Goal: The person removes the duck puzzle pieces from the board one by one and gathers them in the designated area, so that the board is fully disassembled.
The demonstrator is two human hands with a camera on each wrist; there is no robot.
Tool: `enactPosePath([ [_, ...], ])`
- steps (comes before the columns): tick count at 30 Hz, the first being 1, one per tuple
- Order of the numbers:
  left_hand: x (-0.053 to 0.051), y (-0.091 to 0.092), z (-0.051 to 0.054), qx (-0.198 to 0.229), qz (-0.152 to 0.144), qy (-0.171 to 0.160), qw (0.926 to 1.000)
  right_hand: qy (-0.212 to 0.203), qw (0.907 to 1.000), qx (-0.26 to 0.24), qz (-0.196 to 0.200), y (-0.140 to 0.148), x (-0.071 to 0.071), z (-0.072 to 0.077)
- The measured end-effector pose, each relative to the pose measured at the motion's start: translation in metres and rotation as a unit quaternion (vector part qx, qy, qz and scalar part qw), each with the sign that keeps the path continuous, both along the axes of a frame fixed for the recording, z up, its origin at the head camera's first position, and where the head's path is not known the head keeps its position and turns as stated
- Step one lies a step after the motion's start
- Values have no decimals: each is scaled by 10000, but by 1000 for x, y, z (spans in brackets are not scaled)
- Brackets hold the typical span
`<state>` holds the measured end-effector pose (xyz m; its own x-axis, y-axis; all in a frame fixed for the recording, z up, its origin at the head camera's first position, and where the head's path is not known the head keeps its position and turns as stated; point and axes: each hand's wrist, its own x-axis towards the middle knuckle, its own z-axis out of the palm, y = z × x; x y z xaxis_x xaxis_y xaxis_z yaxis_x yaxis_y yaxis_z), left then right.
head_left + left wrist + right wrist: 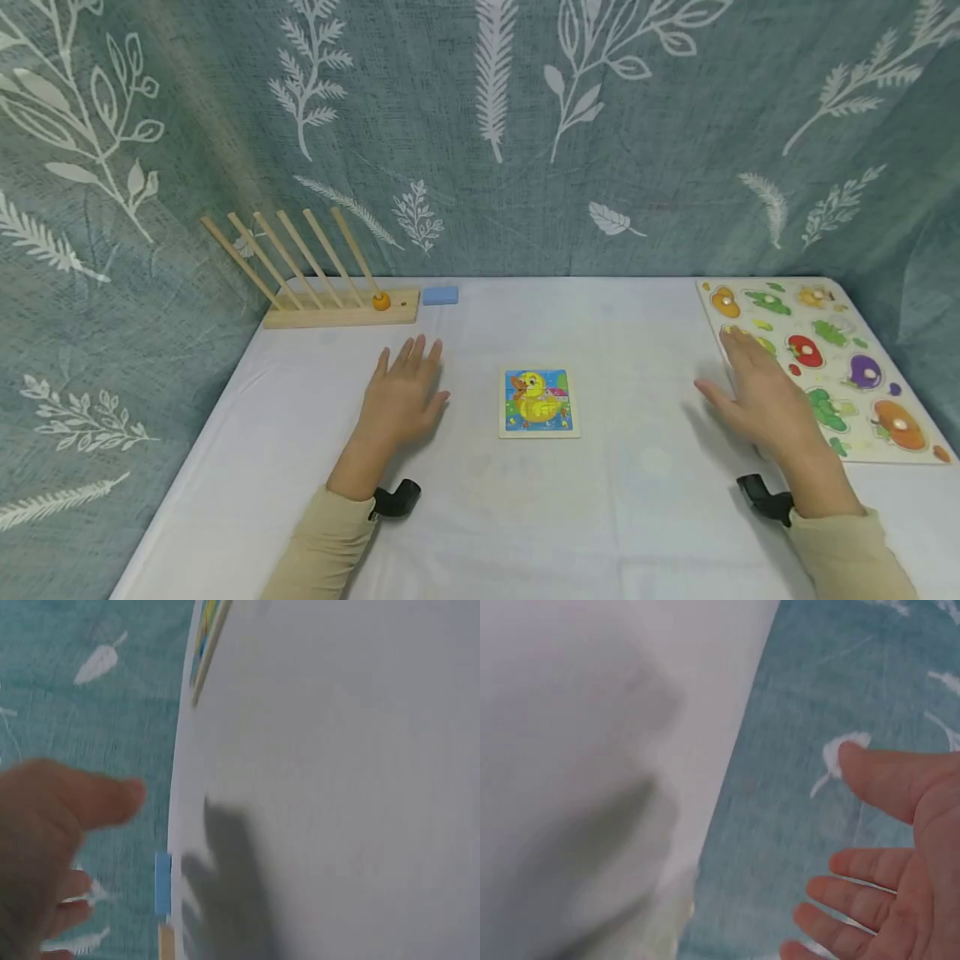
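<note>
The left hand (pixel 401 400) hovers palm down over the left side of the table (pixel 480 517), its fingers stretched toward the far side and its thumb out to the right. The right hand (pixel 761 396) hovers by the vegetable board (pixel 834 379) on the right, fingers pointing far and slightly left, thumb spread leftward. Both grips are wide and hold nothing.

Between the hands, the duck puzzle (pixel 538 404) lies flat; it is nearly square, with no clear long axis. The duck's head is toward the far side, its bill pointing left.

At the far left, the peg rack (pixel 341 317) runs lengthwise left to right, an orange bead (pixel 381 301) low on its rightmost peg. A blue block (pixel 440 296) lies just right of it.
</note>
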<state>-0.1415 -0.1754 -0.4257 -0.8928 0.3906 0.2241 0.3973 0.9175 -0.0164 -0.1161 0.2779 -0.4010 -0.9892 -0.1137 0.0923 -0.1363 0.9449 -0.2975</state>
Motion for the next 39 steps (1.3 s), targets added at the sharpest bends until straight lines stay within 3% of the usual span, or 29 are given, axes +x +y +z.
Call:
enactPosePath([
  [6, 0, 21, -12, 717, -870, 185, 9935, 179, 9973, -533, 478, -27, -14, -8],
  [11, 0, 36, -16, 1396, -1418, -202, 9798, 26, 9935, -891, 706, -50, -25, -15],
  [17, 1, 44, -20, 1827, -1325, -1067, 9683, -159, 9870, -1296, 938, -78, -34, -20],
  [20, 2, 46, -24, 2014, -1307, -1320, 9617, -213, 9823, -1534, 1050, -92, -38, -20],
  [26, 2, 51, -34, 2247, -1495, -1366, 9531, -440, 9656, -2166, 1369, -124, -49, -20],
  [32, 3, 51, -37, 2263, -1793, -1248, 9493, -899, 9455, -2640, 1679, -157, -58, -24],
  [39, 6, 48, -39, 2267, -1743, -1353, 9486, -1346, 9309, -2835, 1870, -181, -61, -37],
])
